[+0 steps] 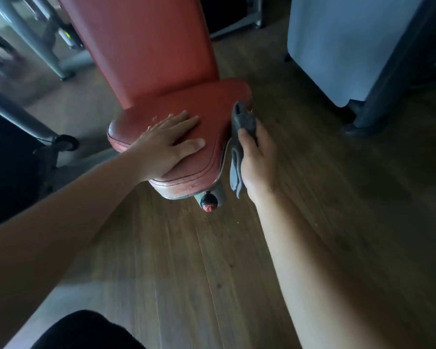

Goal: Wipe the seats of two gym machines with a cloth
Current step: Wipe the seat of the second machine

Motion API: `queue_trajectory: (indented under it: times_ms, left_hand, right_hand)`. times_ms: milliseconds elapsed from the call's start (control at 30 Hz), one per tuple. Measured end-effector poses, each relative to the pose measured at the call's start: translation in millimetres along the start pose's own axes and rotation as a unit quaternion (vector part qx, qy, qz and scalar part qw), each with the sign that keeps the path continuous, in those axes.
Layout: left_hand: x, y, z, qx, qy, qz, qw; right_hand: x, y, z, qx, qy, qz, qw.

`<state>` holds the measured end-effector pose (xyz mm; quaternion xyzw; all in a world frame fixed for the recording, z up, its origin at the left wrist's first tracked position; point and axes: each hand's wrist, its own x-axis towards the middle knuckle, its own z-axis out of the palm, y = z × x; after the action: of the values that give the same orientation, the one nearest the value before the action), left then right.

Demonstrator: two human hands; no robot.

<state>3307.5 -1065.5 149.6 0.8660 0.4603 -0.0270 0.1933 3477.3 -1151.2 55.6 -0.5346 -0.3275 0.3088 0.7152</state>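
Note:
A red padded seat [212, 107] with worn edges sits in the upper middle of the head view, below its red backrest [146, 44]. My left hand [164, 144] lies flat on the seat's top, fingers spread, holding nothing. My right hand [257, 159] is shut on a folded grey cloth [242, 124], pressed against the seat's right edge. The cloth hangs down past my palm.
A black and red adjustment knob [207, 203] sticks out under the seat's front. Grey metal machine frames [28, 39] stand at the upper left. A pale blue-grey machine housing [342, 46] with a dark post stands at the upper right. Wooden floor [212, 273] surrounds the seat.

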Motion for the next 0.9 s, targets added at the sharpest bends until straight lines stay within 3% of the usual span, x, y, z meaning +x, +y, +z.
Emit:
queue_trajectory:
  times_ms: [100,167,533,633,800,900]
  left_hand:
    - [1.4,1.8,1.9,-0.006,-0.001,0.005,1.000]
    - [1.4,0.5,4.5,-0.008,0.006,0.009,1.000]
    - [10.0,1.2,8.9,0.013,0.013,-0.010,1.000]
    - [7.1,5.1,8.4,0.020,0.013,-0.011,1.000]
    - [4.9,13.2,12.3,0.055,0.024,-0.024,0.998]
    - [7.4,6.7,7.0,0.040,0.010,-0.022,0.999]
  right_hand:
    - [-10.4,12.4,4.7,0.163,0.015,0.058,0.985]
    - [-17.5,16.4,10.1,0.180,-0.001,0.059,0.982]
    - [-59.4,-1.8,40.8,0.144,0.005,0.075,0.987]
    - [-85.0,-7.0,40.3,0.142,0.008,0.042,0.989]
    - [-30.7,-0.7,33.9,0.041,0.000,0.074,0.996]
    - [-50.2,-15.0,44.6,0.037,0.008,0.085,0.996]
